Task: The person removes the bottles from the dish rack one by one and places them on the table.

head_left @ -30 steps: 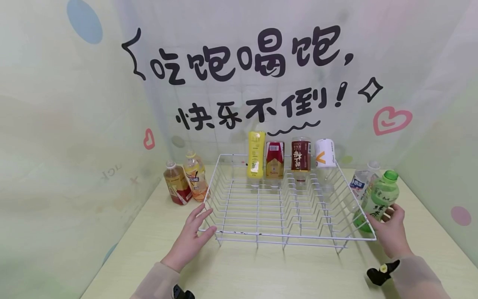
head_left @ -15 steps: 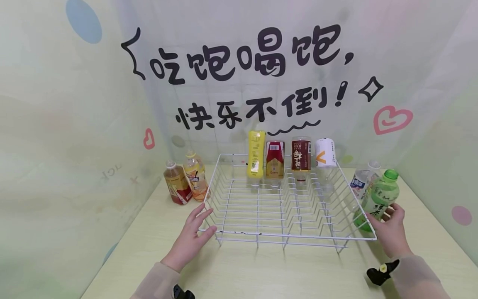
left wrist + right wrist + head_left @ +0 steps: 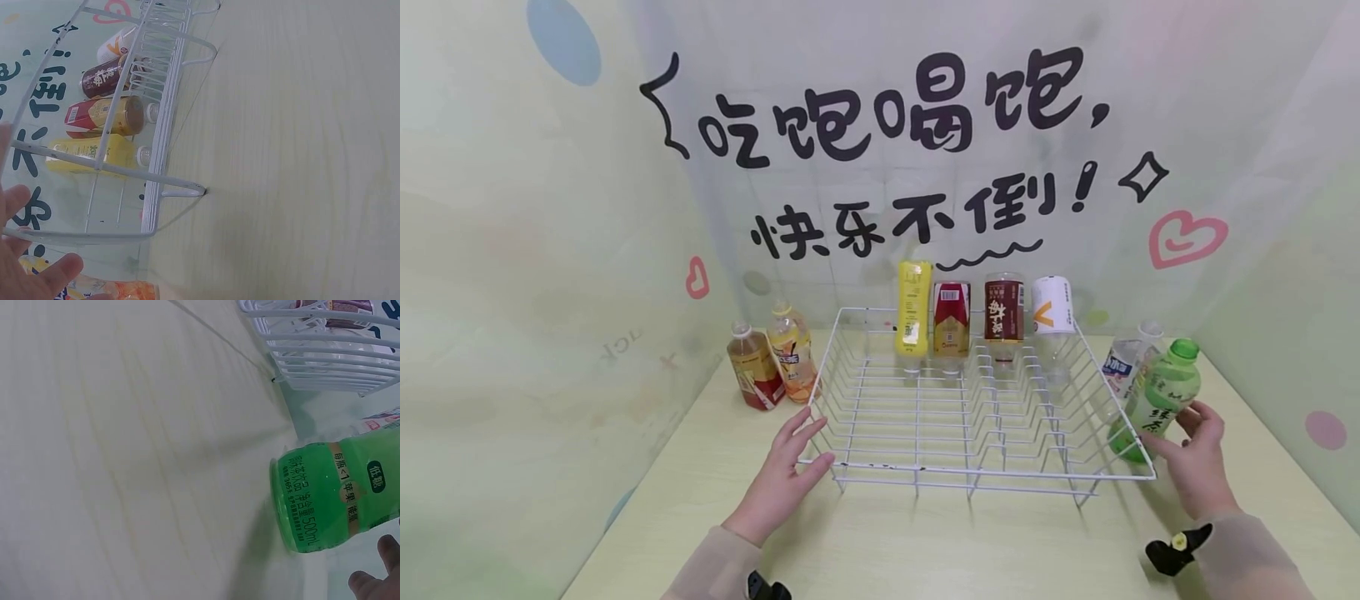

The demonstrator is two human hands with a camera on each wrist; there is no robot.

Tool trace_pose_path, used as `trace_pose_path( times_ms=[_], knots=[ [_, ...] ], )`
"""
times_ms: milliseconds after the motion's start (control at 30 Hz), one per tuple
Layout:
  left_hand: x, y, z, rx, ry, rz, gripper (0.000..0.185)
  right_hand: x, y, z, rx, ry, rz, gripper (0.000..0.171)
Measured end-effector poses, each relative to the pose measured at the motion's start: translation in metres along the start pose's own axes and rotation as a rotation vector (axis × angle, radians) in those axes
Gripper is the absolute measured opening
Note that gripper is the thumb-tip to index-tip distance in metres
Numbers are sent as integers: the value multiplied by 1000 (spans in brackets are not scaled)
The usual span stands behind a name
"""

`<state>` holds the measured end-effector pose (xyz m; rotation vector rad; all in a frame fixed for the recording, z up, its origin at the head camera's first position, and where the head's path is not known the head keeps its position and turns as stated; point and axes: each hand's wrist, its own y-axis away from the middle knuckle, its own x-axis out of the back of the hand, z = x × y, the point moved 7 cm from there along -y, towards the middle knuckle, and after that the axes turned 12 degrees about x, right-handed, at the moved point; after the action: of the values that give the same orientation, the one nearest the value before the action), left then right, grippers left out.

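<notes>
A white wire rack (image 3: 925,479) stands on the pale table, and my left hand (image 3: 797,458) rests with straight fingers on its front left corner. In the left wrist view the rack's rim (image 3: 156,178) runs past that hand (image 3: 25,269). A green tea bottle (image 3: 1157,400) stands just right of the rack. My right hand (image 3: 1187,446) is spread around its lower part, with the fingers off the bottle. The right wrist view shows the green bottle (image 3: 325,494) with fingertips (image 3: 375,584) apart from it.
Upside down along the rack's far edge are a yellow bottle (image 3: 914,312), a red one (image 3: 952,321), a dark red one (image 3: 1003,312) and a white one (image 3: 1052,307). A clear bottle (image 3: 1123,362) stands behind the green one. Two tea bottles (image 3: 756,371) stand at the left.
My right hand has loosened its grip on the green bottle; the fingers have spread away from it. The left hand and the rack have not moved.
</notes>
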<state>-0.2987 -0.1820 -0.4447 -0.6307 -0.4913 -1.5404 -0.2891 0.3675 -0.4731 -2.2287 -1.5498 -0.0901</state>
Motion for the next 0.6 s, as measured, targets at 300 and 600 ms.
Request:
trace_pose_path(
  times_ms=[300,600],
  knots=[
    [-1,-1,0,-2,4,0,55,27,1,-28,47,98,141,67],
    [0,0,0,-7,1,1,59,59,4,-89,173,100,455,60]
  ],
)
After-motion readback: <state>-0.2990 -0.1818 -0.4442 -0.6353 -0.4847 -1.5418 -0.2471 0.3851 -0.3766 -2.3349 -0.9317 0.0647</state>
